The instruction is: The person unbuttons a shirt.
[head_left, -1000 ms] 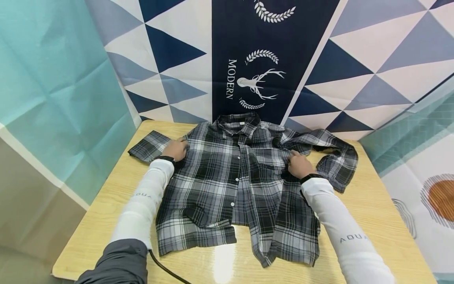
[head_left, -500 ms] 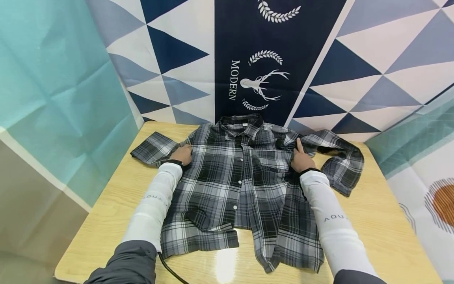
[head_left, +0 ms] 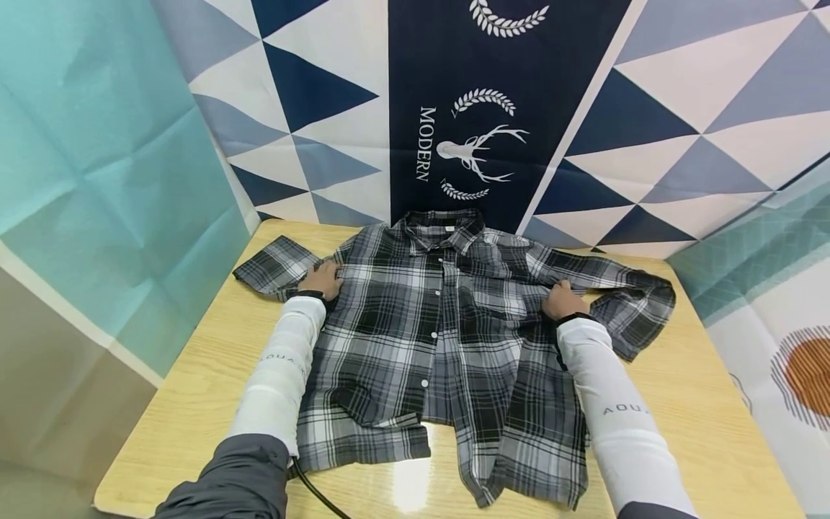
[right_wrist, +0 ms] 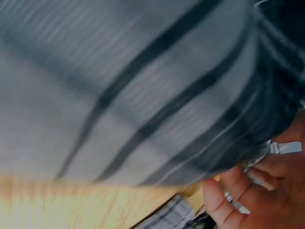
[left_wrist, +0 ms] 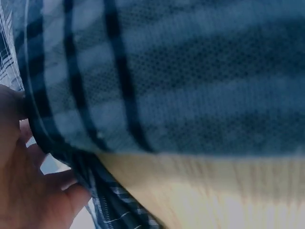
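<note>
A black, grey and white plaid button-up shirt (head_left: 395,310) lies front up, collar at the far side. At its left armpit edge my left hand (head_left: 322,280) grips the cloth; in the left wrist view the fingers (left_wrist: 52,205) curl under a fold and the thumb lies on the other side. My right hand (head_left: 563,300) grips the opposite side below the sleeve; in the right wrist view, its fingers (right_wrist: 238,191) bend beneath the fabric. The left sleeve in view points outward, while the right one bends back on itself near the cuff.
The shirt lies on a light wooden table (head_left: 194,404). A patterned cloth (head_left: 324,94) hangs behind it, and a teal sheet (head_left: 117,158) hangs at the left. From the left sleeve runs a black cable (head_left: 318,494). The shirt's lower left hem is folded up.
My right hand went from pointing along the sleeve to gripping the side below it. The right sleeve has straightened near the shoulder and shifted outward. My left hand stays at the armpit.
</note>
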Available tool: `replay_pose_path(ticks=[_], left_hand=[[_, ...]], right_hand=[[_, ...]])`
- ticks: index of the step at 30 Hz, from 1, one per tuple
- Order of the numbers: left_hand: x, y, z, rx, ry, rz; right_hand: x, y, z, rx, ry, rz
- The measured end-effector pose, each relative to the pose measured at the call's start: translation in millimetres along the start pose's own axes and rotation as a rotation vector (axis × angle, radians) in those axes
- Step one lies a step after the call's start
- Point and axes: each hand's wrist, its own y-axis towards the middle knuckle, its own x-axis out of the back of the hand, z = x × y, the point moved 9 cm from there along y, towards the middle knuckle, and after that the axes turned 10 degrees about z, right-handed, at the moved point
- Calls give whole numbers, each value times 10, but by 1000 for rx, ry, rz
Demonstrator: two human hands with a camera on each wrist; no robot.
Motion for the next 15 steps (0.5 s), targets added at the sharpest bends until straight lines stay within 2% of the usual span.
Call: replay_pose_path(ticks=[5, 8, 10, 12, 13, 15], left_hand=[[-6, -6, 216, 64, 60, 5], [-24, -7, 268, 83, 78, 39], [-10, -20, 273, 101, 59, 55], [16, -48, 273, 116, 32, 67], [34, -68, 270, 118, 25, 65], [76, -112, 262, 105, 39, 51]], right_hand=[[-48, 134, -4, -51, 17, 65], [-155, 396, -152, -50, 5, 111], [-253, 657, -323, 37, 13, 69], [-275, 731, -434, 121, 21, 69], [-255, 687, -465, 173, 37, 66], [-120, 458, -465, 249, 75, 26]])
